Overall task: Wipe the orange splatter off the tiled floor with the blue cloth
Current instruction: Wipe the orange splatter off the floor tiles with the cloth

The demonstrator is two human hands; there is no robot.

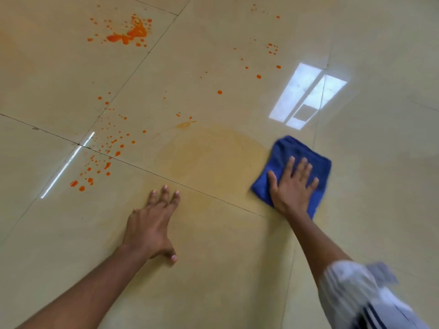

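Blue cloth (pixel 294 160) is pressed flat by spread right hand (pixel 291 186), centre right; orange splatter (pixel 129 33) is seen upper left

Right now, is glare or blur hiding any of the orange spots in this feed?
Head view: a bright window reflection glares off the floor above the blue cloth, a thin streak beside the left-hand splatter; neither covers the orange drops. The striped sleeve is motion-blurred; straight grout lines bend toward the edges.

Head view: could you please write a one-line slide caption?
Right hand presses the blue cloth on the tiled floor; orange splatter remains, left hand braced flat.
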